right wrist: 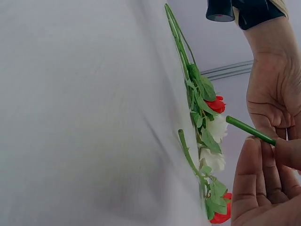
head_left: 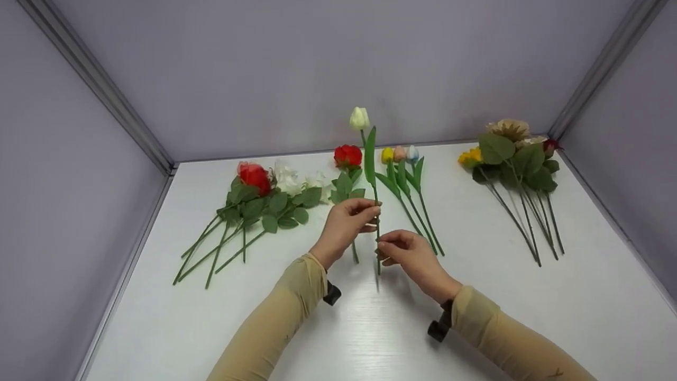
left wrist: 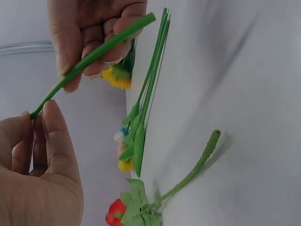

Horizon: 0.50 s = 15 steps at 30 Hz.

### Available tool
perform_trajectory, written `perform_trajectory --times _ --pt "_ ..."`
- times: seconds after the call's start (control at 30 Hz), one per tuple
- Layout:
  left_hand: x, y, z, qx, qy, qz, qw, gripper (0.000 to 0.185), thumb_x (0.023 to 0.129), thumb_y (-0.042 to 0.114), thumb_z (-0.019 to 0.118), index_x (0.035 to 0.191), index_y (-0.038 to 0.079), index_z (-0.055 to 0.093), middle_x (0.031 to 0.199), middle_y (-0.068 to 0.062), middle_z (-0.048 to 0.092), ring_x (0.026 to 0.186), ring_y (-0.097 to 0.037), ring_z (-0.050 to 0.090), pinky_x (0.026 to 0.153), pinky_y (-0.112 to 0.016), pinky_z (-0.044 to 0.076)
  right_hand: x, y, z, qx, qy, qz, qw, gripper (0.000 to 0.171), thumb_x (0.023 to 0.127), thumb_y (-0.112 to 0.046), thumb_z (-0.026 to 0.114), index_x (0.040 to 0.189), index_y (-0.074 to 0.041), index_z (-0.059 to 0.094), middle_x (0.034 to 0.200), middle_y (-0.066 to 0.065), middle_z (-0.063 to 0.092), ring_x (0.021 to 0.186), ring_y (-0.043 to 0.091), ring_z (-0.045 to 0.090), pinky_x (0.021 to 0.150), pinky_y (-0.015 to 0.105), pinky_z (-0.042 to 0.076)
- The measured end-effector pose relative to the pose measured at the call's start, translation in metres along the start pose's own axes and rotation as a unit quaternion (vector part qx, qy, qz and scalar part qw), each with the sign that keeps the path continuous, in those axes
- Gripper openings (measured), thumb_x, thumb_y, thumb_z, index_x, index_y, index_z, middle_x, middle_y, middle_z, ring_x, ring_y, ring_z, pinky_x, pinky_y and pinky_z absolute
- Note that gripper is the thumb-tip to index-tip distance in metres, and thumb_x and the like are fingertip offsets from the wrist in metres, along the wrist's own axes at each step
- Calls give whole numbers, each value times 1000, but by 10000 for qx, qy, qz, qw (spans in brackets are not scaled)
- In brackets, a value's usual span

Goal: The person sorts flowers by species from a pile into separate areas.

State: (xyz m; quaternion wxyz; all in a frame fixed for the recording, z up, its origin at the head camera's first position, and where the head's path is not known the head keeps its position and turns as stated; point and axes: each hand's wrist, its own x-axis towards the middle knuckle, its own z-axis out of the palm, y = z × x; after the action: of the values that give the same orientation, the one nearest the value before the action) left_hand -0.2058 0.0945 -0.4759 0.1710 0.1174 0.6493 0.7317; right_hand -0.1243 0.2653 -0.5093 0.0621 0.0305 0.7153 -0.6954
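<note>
Standing upright between both hands, the white tulip [head_left: 359, 118] rises above the middle of the white worktop [head_left: 370, 328], its bud showing against the grey back wall. The worktop is boxed in by grey walls at the left, back and right, with metal rails in the corners; bare surface lies in front of the hands and between the flower groups, toward the near edge.

The left hand [head_left: 346, 225] pinches the tulip's green stem partway up, thumb and fingers closed on it just below the long leaf. The right hand [head_left: 407, 254] grips the same stem lower down, fingers curled round it, with the stem's bottom end sticking out beneath the hand. The two hands sit close together, one above the other along the stem. The left wrist view shows the stem [left wrist: 94, 56] running between the two sets of fingertips; the right wrist view shows its cut end [right wrist: 247, 129] jutting past the fingers.

The tulip has a closed cream-white bud, a thin straight stem and one narrow leaf standing up alongside it.

A single red rose [head_left: 347, 156] lies flat just behind the left hand. Three small tulips [head_left: 400, 154], yellow, pink and blue, lie just right of the held stem. A bunch of red and white roses [head_left: 254, 201] lies at the left, and a mixed bunch [head_left: 515, 159] at the far right.
</note>
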Motion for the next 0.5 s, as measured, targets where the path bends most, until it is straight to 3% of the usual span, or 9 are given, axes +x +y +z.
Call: perform_trajectory --times 0.23,0.5 --pt "4 4 6 4 155 5 9999 26 97 16 73 120 2 72 107 -12 70 94 -25 70 82 -36 61 -5 4 -5 -238 11 101 9997 23 96 -13 72 111 4 67 98 16 71 89 28 70 78 38 61" --pt "3 6 12 -16 89 116 9999 20 98 14 73 115 5 73 106 -12 70 93 -24 70 82 -35 61 -3 0 -8 -250 159 11 9996 35 96 -21 75 117 7 67 101 16 72 91 27 70 80 37 61"
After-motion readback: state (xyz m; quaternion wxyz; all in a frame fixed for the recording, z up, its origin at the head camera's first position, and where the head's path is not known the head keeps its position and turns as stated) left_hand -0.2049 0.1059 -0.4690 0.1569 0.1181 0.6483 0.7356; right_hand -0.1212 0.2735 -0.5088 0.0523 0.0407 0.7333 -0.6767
